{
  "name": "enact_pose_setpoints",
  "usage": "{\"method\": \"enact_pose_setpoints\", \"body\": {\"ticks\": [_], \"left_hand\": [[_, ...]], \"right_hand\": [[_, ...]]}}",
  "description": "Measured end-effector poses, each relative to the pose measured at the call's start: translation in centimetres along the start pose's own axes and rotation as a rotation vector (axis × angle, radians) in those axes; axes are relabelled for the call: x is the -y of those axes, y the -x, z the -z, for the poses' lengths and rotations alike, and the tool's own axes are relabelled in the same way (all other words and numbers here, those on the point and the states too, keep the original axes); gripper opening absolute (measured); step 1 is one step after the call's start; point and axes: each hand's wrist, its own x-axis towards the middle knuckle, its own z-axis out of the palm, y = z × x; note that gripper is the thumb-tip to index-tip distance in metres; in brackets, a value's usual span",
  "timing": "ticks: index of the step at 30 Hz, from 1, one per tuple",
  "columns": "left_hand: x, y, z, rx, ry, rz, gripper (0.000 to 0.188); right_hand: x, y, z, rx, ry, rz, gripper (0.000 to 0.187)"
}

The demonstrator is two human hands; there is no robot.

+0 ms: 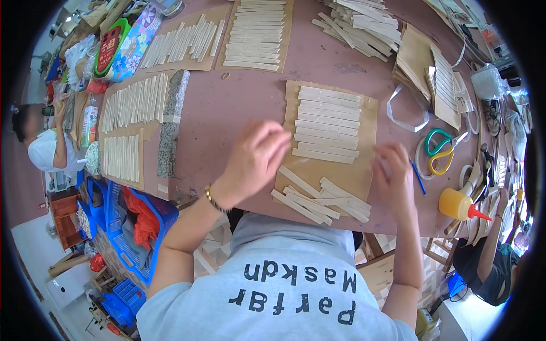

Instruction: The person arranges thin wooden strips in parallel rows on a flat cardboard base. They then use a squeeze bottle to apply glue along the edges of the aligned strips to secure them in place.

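Note:
A brown cardboard sheet point(333, 170) lies in front of me, with a column of pale flat strips point(327, 121) set side by side on its upper part. Several loose strips point(307, 203) lie crossed on its lower end. My left hand point(259, 156) hovers at the sheet's left edge, its fingers drawn together; whatever they may hold is hidden. Over the sheet's right edge is my right hand point(395, 173), fingers bent and apart, with nothing seen in them.
Other strip-covered sheets point(255, 35) lie far and left. A strip heap point(364, 28) is at the back. Scissors point(441, 149), a blue pen point(418, 177) and a yellow glue bottle point(455, 204) lie right. Blue baskets point(128, 250) stand lower left. Other people point(48, 145) are at both sides.

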Motion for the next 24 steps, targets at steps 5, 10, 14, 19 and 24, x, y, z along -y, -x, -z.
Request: {"method": "enact_pose_setpoints", "body": {"ticks": [5,10,14,19,24], "left_hand": [[4.7,-5.2,-1.2,-0.110,-0.157,-0.038,0.023],[6.7,-8.2,-2.3,-0.064,-0.279,-0.065,0.017],[6.6,-9.3,-1.7,0.069,-0.346,-0.023,0.011],[6.8,-9.9,-2.2,0.045,-0.391,-0.025,0.010],[7.1,-9.8,-2.4,0.000,-0.396,-0.052,0.010]], "right_hand": [[-2.3,-6.8,-1.7,-0.042,0.031,-0.043,0.022],[-2.9,-9.5,-1.6,0.051,0.193,-0.100,0.016],[-3.3,-10.2,-1.6,0.122,0.246,-0.125,0.015],[-2.5,-10.6,-1.2,0.124,0.295,-0.127,0.017],[-2.8,-11.4,-0.9,0.195,0.363,-0.093,0.016]]}}
